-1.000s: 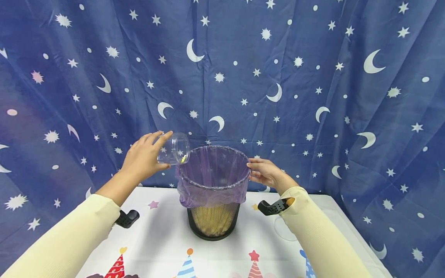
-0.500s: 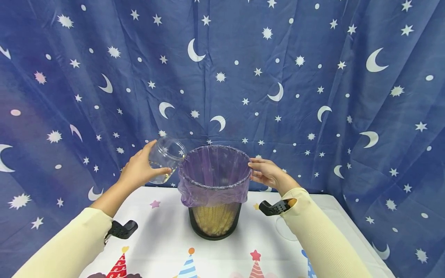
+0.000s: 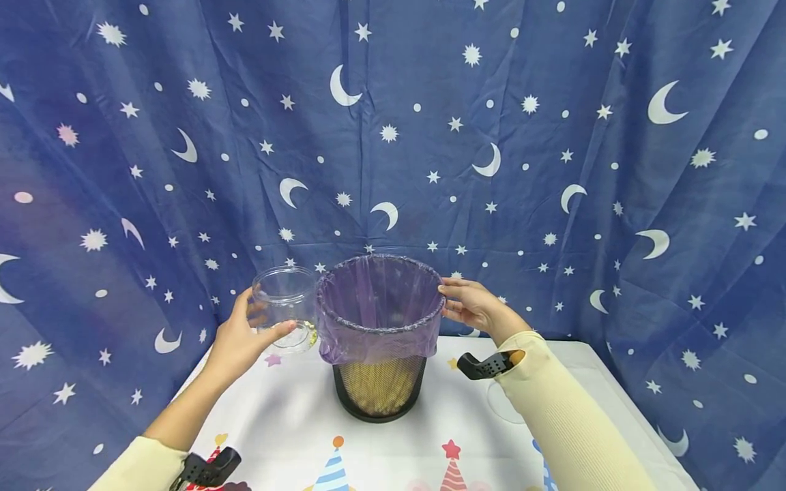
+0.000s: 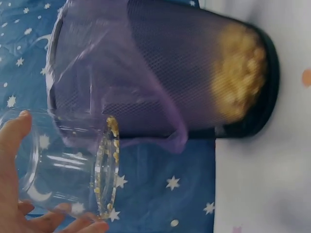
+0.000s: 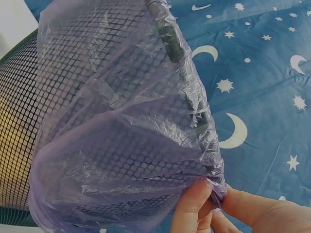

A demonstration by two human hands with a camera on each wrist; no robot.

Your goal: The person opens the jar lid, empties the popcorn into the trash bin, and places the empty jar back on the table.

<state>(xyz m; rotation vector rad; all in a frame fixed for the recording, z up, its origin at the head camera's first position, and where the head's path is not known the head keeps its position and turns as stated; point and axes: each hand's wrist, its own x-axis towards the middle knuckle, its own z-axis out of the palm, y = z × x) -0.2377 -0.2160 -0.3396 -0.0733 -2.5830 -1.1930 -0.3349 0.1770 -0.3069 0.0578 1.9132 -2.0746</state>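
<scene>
A clear plastic jar (image 3: 284,300), held upright and without a lid, is in my left hand (image 3: 236,348); thumb and fingers curve round its side. Small yellow bits (image 4: 112,127) lie along its bottom edge in the left wrist view. Just right of the jar stands a black mesh wastebasket (image 3: 377,389), lined with a purple plastic bag (image 3: 374,348) folded over its rim. Yellowish contents show through the lower mesh. My right hand (image 3: 473,305) pinches the bag-covered rim on the right side; the right wrist view shows thumb and finger on it (image 5: 214,187).
A transparent round disc (image 3: 505,402) lies on the white table (image 3: 276,416) near the right sleeve. The tablecloth has printed party hats. A blue curtain (image 3: 393,136) with moons and stars hangs behind.
My left hand has turned the jar from tipped on its side beside the rim to upright, moving it down and left. The yellow bits slid to its bottom. My right hand stays put.
</scene>
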